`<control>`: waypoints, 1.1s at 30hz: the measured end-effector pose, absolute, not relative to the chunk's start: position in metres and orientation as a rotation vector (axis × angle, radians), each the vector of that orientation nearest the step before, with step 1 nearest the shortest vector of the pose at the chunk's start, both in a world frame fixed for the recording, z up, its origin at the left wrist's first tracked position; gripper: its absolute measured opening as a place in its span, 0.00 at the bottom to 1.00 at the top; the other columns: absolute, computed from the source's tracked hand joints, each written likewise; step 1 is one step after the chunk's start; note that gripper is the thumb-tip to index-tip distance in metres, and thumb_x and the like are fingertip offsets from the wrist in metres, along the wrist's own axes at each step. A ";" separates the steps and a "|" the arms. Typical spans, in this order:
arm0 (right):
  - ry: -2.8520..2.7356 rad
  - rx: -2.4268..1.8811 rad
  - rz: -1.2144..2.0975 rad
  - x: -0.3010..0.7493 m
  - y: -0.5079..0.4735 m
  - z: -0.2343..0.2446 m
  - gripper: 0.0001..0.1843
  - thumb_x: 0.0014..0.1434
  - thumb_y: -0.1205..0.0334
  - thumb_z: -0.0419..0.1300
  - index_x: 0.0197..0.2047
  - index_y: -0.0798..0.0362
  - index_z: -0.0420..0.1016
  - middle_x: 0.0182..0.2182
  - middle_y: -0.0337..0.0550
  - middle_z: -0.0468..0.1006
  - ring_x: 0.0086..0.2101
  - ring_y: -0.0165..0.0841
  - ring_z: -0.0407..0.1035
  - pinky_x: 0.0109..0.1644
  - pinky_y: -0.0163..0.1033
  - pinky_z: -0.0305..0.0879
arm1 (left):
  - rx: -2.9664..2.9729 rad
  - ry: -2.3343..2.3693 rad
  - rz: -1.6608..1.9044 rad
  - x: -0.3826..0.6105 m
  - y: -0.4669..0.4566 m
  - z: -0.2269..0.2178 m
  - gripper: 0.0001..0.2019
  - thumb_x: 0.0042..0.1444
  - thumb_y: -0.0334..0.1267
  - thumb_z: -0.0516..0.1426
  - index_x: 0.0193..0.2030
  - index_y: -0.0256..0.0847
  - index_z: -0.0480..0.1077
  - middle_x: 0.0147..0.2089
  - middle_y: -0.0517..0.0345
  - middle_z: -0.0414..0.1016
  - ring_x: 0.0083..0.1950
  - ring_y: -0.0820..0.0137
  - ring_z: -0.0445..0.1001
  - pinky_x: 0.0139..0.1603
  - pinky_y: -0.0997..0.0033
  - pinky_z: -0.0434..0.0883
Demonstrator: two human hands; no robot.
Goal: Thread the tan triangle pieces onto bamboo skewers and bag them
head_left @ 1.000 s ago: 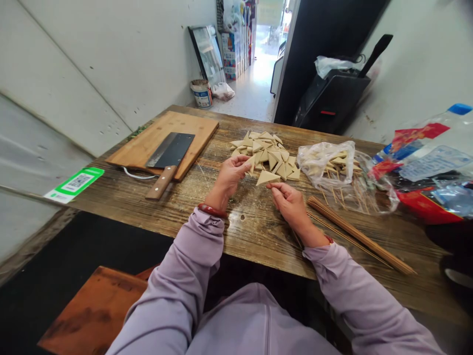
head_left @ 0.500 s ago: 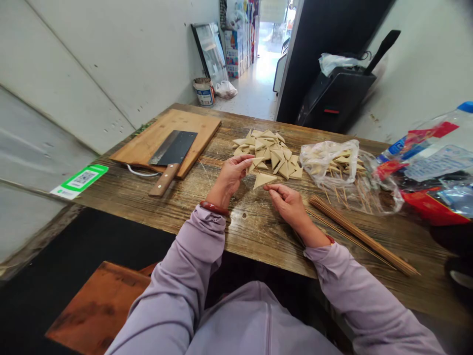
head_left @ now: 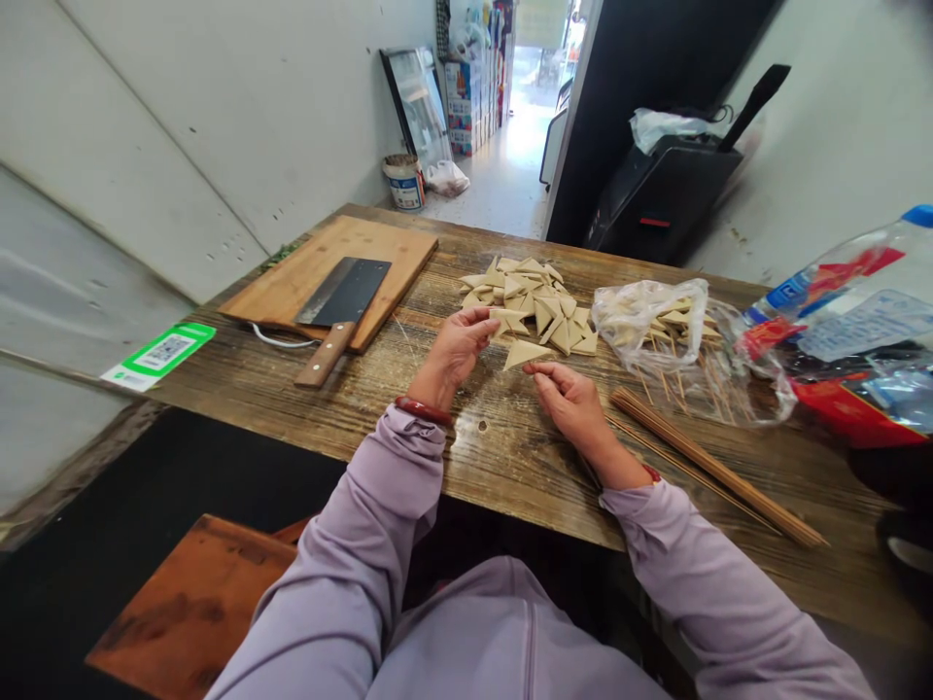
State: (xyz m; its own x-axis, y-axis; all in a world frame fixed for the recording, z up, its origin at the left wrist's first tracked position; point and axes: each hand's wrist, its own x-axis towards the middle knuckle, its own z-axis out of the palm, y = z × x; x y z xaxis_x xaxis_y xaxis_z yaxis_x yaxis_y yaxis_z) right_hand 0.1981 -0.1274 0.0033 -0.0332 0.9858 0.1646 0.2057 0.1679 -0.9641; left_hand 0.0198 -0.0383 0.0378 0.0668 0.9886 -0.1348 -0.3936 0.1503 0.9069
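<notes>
My left hand (head_left: 461,342) is closed in a pinch on a beige tofu triangle (head_left: 509,322), in front of a heap of similar tofu triangles (head_left: 535,287). Another tofu triangle (head_left: 526,354) lies at the near edge of the heap, between my hands. My right hand (head_left: 570,401) is pinched too, its fingertips close to that triangle. A thin skewer seems to be in its fingers, mostly hidden. Beside my right wrist lies a bundle of bamboo skewers (head_left: 714,465), with a few loose ones along it.
A cleaver (head_left: 342,292) rests on a wooden cutting board (head_left: 400,243) at the left, its handle over the board's edge. Right of the heap, a clear plastic bag (head_left: 648,316) holds skewered tofu triangles. A large plastic bottle (head_left: 846,262) and red packaging (head_left: 860,408) stand at the far right.
Both hands keep nearly the same place and pinch. The view has shifted very slightly, and the stick seen between the hands before is no longer distinct.
</notes>
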 end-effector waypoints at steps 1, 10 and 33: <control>-1.452 -1.222 0.984 0.198 -0.127 0.003 0.19 0.61 0.50 0.59 0.45 0.54 0.82 0.19 0.35 0.67 0.21 0.29 0.56 0.25 0.36 0.49 | 0.811 0.953 1.245 0.020 -0.038 0.038 0.09 0.42 0.25 0.69 0.30 0.36 0.75 0.30 0.61 0.74 0.27 0.80 0.65 0.27 0.78 0.59; -1.496 -1.218 0.953 0.200 -0.127 0.002 0.19 0.63 0.49 0.59 0.46 0.53 0.83 0.22 0.38 0.71 0.23 0.30 0.61 0.27 0.35 0.55 | 0.826 0.960 1.227 0.022 -0.041 0.042 0.07 0.46 0.29 0.69 0.32 0.36 0.75 0.28 0.62 0.74 0.26 0.81 0.68 0.23 0.81 0.56; -1.597 -1.206 0.826 0.198 -0.132 0.002 0.19 0.63 0.56 0.56 0.47 0.54 0.84 0.36 0.46 0.86 0.40 0.40 0.80 0.47 0.43 0.75 | 0.708 0.860 1.234 0.015 -0.034 0.038 0.08 0.48 0.25 0.69 0.34 0.32 0.76 0.32 0.54 0.81 0.31 0.76 0.77 0.28 0.81 0.63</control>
State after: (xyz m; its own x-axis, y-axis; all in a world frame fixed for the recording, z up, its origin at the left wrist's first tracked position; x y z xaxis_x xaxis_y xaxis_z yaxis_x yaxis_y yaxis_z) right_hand 0.1980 -0.1321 0.0018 -0.0762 0.9570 0.2798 0.3246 0.2891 -0.9006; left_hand 0.0154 -0.0337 0.0378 0.1069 0.9797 -0.1699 -0.4988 0.2006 0.8432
